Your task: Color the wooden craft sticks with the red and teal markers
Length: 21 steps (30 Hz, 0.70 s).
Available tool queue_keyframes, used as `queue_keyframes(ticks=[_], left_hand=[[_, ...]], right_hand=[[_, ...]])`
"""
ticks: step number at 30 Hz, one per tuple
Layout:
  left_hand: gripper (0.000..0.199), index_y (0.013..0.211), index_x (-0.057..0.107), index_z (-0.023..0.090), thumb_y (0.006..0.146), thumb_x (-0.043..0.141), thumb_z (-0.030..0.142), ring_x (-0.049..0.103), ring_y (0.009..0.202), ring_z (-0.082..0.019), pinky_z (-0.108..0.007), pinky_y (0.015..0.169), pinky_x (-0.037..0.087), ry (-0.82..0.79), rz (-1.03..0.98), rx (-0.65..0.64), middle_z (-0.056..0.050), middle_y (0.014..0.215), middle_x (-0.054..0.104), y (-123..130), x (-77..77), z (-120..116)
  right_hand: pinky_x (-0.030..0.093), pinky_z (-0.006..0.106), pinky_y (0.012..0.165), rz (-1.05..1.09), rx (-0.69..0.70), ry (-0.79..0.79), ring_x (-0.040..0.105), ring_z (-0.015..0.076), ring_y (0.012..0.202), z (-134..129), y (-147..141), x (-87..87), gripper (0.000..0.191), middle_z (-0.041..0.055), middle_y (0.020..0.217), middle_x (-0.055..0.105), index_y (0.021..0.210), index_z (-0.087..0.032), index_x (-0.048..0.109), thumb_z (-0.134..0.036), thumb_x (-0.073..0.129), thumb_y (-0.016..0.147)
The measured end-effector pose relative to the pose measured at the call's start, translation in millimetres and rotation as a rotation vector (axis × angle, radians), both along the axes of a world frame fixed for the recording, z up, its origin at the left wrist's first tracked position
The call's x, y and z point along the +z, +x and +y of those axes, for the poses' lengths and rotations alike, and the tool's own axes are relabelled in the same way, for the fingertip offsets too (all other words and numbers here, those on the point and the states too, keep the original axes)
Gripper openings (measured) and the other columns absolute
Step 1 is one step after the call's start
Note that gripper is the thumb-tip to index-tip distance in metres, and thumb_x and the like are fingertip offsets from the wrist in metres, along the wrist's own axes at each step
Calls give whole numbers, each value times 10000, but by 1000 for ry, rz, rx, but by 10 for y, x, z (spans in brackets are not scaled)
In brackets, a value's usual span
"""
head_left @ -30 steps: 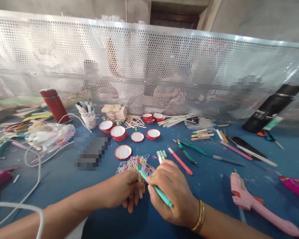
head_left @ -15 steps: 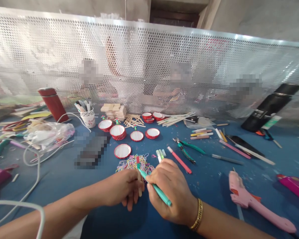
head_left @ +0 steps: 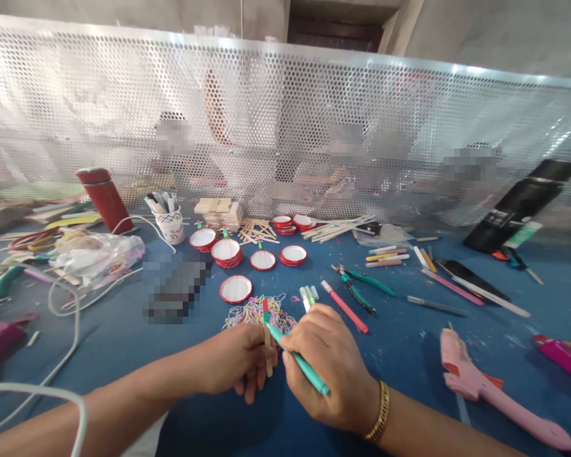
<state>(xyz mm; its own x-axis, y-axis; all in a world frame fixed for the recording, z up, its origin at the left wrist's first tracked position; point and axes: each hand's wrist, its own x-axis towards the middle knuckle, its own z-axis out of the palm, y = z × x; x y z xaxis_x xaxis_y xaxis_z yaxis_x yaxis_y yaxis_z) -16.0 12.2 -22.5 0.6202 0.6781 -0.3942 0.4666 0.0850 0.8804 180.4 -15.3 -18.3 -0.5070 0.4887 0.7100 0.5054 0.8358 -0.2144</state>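
Note:
Near the front middle of the table, my left hand [head_left: 250, 358] pinches a small wooden stick [head_left: 268, 352], held upright, its top coloured red and green. My right hand [head_left: 330, 365] grips a teal marker [head_left: 309, 373], whose tip touches the stick at the lower edge of the green part. Behind the stick lies a pile of pastel rubber bands [head_left: 238, 314]. Beyond it are red-rimmed white discs [head_left: 236, 289], some stacked. Pale green markers [head_left: 306, 298] and a pink marker [head_left: 345, 306] lie just behind my right hand.
Green-handled pliers [head_left: 356, 291] and a pink glue gun [head_left: 485, 381] lie to the right, a black bottle [head_left: 514, 212] farther back. A phone [head_left: 178, 289], white cable [head_left: 76, 317], pen cup [head_left: 170, 225] and red bottle [head_left: 105, 200] are to the left. A perforated screen [head_left: 276, 120] stands behind.
The whole view has shifted very slightly. Both hands keep their holds, with the marker tip still against the stick.

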Motion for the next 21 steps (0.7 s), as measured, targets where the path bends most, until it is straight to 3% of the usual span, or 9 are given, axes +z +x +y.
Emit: queue_keyframes(ticks=[21], left_hand=[[191, 787, 537, 175, 876, 437, 310, 560, 430, -77, -160, 422, 416, -10, -19, -19, 25, 614, 584, -5, 11, -22]], right_hand=[[403, 374, 745, 51, 23, 86, 516, 168, 699, -13, -6, 19, 140, 10, 714, 592, 914, -182, 558, -95, 496, 822]])
